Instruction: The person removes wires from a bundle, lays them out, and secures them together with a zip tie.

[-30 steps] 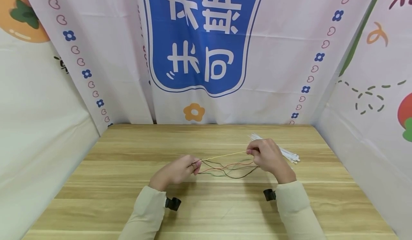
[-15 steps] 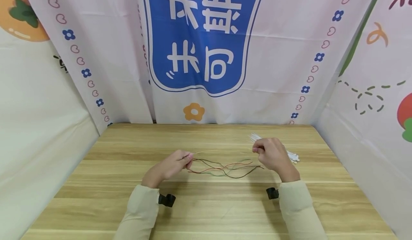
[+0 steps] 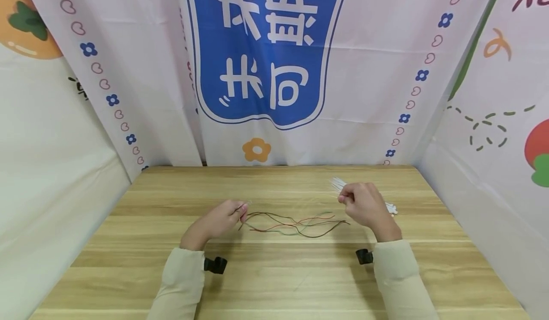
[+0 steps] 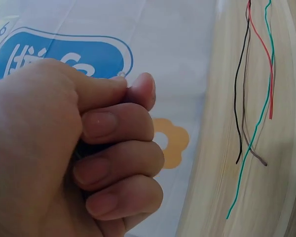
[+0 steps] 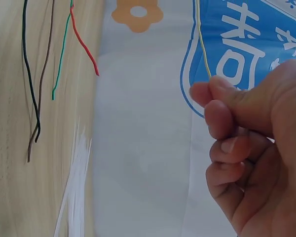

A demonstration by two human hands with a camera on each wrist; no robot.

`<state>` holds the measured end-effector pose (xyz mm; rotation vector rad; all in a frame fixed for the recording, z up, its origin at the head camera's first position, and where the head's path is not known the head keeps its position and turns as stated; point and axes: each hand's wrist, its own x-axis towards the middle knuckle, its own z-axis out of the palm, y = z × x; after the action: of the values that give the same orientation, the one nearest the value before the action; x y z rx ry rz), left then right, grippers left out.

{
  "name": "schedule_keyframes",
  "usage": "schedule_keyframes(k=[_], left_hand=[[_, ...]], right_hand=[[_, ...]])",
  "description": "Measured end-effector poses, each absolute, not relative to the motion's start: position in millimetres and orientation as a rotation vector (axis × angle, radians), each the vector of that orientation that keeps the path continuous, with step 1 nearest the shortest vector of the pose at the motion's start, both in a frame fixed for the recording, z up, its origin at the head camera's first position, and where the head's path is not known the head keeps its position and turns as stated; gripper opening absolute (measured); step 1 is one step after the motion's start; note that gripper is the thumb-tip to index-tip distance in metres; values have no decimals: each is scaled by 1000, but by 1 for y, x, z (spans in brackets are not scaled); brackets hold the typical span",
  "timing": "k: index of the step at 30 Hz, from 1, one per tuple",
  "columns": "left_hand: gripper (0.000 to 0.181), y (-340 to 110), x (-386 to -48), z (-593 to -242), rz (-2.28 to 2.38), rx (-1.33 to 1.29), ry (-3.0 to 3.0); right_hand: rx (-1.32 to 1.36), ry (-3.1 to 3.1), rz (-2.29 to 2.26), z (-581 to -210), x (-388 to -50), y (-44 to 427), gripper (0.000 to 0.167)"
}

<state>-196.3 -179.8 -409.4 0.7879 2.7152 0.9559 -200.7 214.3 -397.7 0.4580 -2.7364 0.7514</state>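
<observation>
**The right hand (image 3: 366, 210) has a thin yellow wire (image 5: 203, 47), and the left hand (image 3: 218, 220) is pinching too**

Left wrist view: The left hand is big and close. Its thumb and first finger are pressed together on a tiny pale tip. It looks like an end of the yellow wire, but it is too small to be sure. The other fingers curl in, and it is too dark behind them to see. Beside the hand, a black wire (image 4: 236, 89), a brown wire (image 4: 244, 108), a green wire (image 4: 257, 129) and a red wire (image 4: 272, 91) lie on the wooden table (image 4: 212, 173). Their tops are cut off. The hand hides part of the blue sign (image 4: 98, 54), and its fingers cover a bit of the orange flower (image 4: 175, 143).

Right wrist view: The right thumb and finger pinch the yellow wire, and the other fingers are curled. The wire goes up and out of the picture, and its pinched end is hidden. Some white strips (image 5: 78, 187) lie on the table, with their bottoms cut off.

Head view: The hands are well apart. The yellow wire is up between them, so faint that I can hardly see it. The other wires cross in a loose tangle on the table. Their left ends are right by the left fingers, and I can't tell if they touch. The right hand covers the middle of the white strips. Both sleeves (image 3: 180, 267) run off the bottom, and the top of the blue sign is cut off.
</observation>
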Motion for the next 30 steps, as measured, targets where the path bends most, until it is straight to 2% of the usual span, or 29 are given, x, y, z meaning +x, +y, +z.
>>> schedule_keyframes(k=[13, 21, 30], left_hand=[[42, -176, -195, -412, 935, 770, 2735], [37, -161, -196, -419, 854, 728, 2824], [41, -147, -194, -426, 982, 687, 2744]], right_hand=[[425, -2867, 758, -405, -201, 197, 18], [459, -2873, 882, -402, -198, 189, 25], [481, -2876, 919, -403, -197, 182, 24]])
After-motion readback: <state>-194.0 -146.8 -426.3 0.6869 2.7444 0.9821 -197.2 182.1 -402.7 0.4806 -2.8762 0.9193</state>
